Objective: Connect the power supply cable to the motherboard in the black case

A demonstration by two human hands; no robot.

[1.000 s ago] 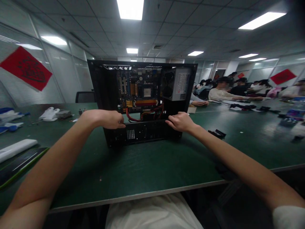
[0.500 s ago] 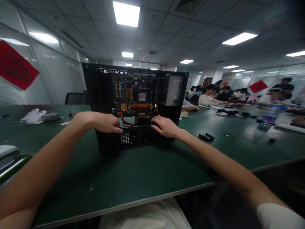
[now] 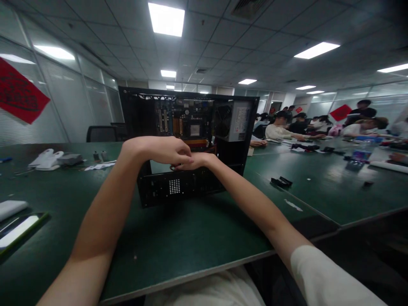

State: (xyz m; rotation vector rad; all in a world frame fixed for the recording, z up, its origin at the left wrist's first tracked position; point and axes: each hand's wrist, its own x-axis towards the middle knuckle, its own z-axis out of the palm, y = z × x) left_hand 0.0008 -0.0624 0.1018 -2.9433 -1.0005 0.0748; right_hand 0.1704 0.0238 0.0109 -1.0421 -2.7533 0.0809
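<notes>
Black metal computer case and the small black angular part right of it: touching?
Apart. The head view shows a strip of smooth green tabletop between the black metal computer case and the small black angular part.

"What's overhead?"
"A bright ceiling light panel (image 3: 166, 19) at half past eleven, a slatted air vent (image 3: 249, 7) at half past twelve"
"Anything red?"
"A diamond-shaped paper sign (image 3: 22, 91) with dark characters at half past nine, another red sign (image 3: 341, 112) at half past two"
"Seats, people?"
"A black office chair (image 3: 102, 134) at nine o'clock, and near half past two a seated person in a pale top (image 3: 276, 131), with a person in a dark top (image 3: 365, 110) farther out"
</notes>
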